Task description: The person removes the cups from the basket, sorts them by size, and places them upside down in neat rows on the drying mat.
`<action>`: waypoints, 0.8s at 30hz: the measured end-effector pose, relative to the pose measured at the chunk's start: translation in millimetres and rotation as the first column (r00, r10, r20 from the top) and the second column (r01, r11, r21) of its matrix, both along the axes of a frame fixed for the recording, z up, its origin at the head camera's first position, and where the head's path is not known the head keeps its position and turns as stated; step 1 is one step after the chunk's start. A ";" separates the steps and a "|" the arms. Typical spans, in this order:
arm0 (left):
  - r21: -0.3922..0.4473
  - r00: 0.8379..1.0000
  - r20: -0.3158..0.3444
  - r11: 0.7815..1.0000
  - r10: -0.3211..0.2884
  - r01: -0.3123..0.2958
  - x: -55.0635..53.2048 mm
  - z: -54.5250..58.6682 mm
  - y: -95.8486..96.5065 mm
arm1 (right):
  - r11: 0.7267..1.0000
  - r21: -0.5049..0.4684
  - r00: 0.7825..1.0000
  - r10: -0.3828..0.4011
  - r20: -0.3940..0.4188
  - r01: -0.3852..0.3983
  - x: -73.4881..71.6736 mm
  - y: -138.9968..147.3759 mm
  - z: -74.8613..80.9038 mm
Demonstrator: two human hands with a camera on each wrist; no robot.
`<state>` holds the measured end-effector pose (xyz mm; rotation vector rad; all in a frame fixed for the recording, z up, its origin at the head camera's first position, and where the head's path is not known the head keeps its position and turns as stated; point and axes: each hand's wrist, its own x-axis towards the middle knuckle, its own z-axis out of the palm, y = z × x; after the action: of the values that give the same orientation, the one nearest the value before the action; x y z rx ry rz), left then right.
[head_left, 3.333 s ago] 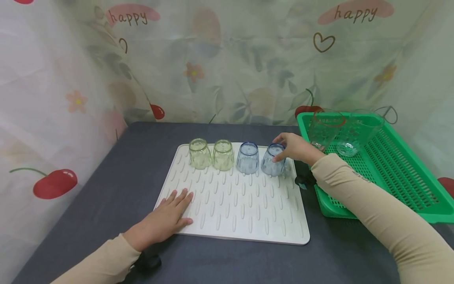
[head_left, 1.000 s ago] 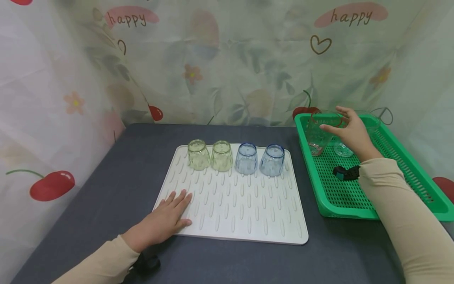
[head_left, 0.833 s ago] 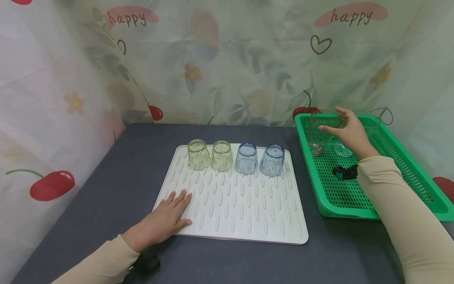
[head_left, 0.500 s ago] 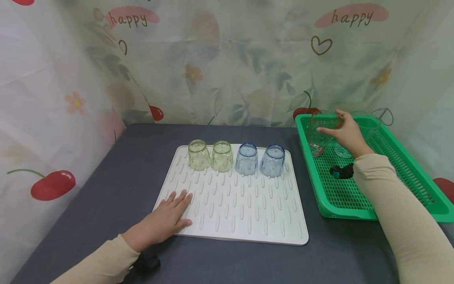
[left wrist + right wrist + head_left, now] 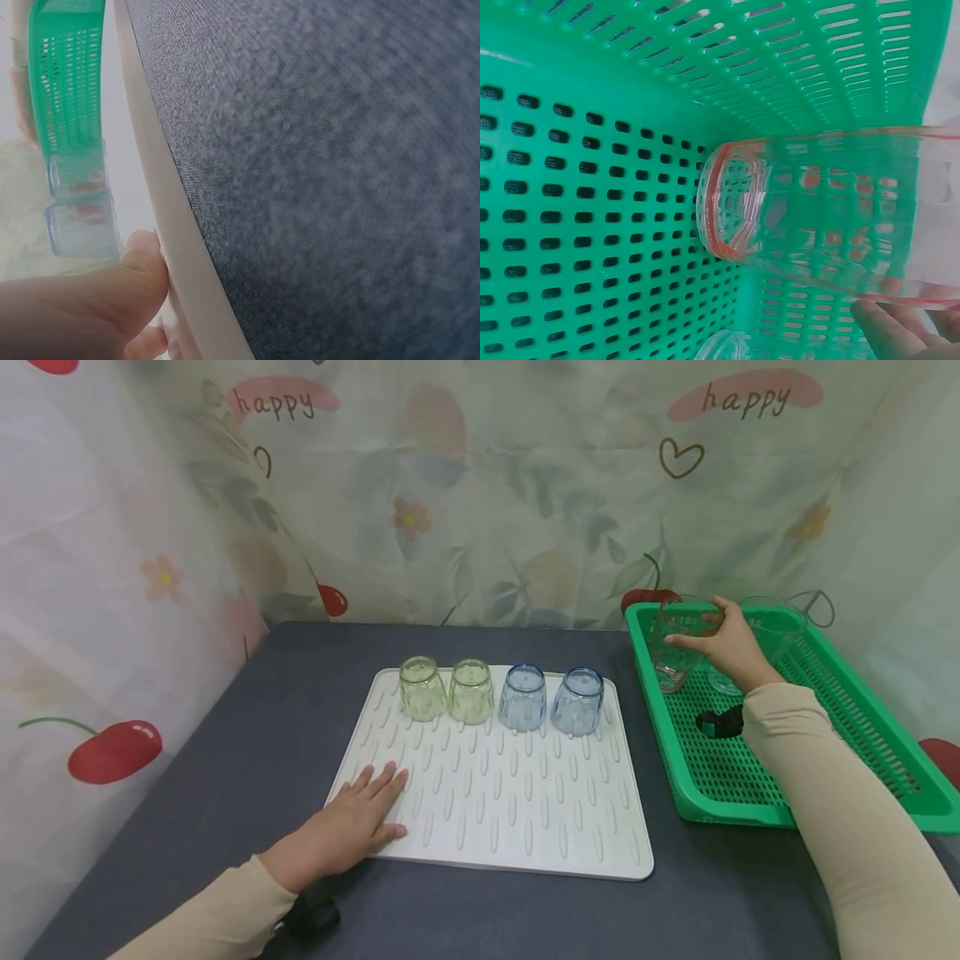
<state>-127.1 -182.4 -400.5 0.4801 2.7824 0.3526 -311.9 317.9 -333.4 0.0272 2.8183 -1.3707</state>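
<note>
In the head view, my left hand (image 5: 341, 835) rests with spread fingers on the front left corner of a white ribbed drying mat (image 5: 517, 810). Its thumb lies along the mat's edge in the left wrist view. Over the green basket, my right hand (image 5: 738, 647) grips a tall clear drinking glass (image 5: 667, 664) with a reddish rim near the top, thumb in front and fingers at its far side. The right wrist view shows that glass (image 5: 817, 210) with its base at the basket floor and fingertips against its side. A second clear glass (image 5: 780, 625) stands beside it, partly hidden by the hand.
Along the mat's back edge, two green-tinted glasses (image 5: 422, 692) (image 5: 471, 693) and two blue-tinted glasses (image 5: 522, 700) (image 5: 578, 703) stand upside down in a row. The green basket (image 5: 738, 814) sits to the mat's right on the dark tablecloth (image 5: 465, 918). A patterned curtain (image 5: 495, 510) hangs behind.
My right hand has left the rightmost blue glass, moved right to the basket, and lowered around the red-rimmed glass. My left hand has stayed on the mat.
</note>
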 end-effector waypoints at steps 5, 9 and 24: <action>0.004 1.000 -0.004 1.000 -0.002 0.002 0.2 -0.7 0.3 | 1.000 0.030 1.000 -0.001 0.004 0.001 2.0 -1.1 1.5; 0.004 1.000 -0.011 1.000 -0.004 0.004 0.0 -0.4 0.4 | 0.998 0.056 1.000 -0.004 0.016 0.003 6.1 -3.2 5.8; 0.005 1.000 -0.015 1.000 -0.022 0.022 -0.7 -0.7 -0.9 | 0.999 0.044 0.996 -0.028 0.087 0.024 25.0 -0.6 22.8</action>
<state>-127.8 -183.3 -401.2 0.5167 2.7889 0.3526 -286.9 317.3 -310.6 0.1216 2.7842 -1.2809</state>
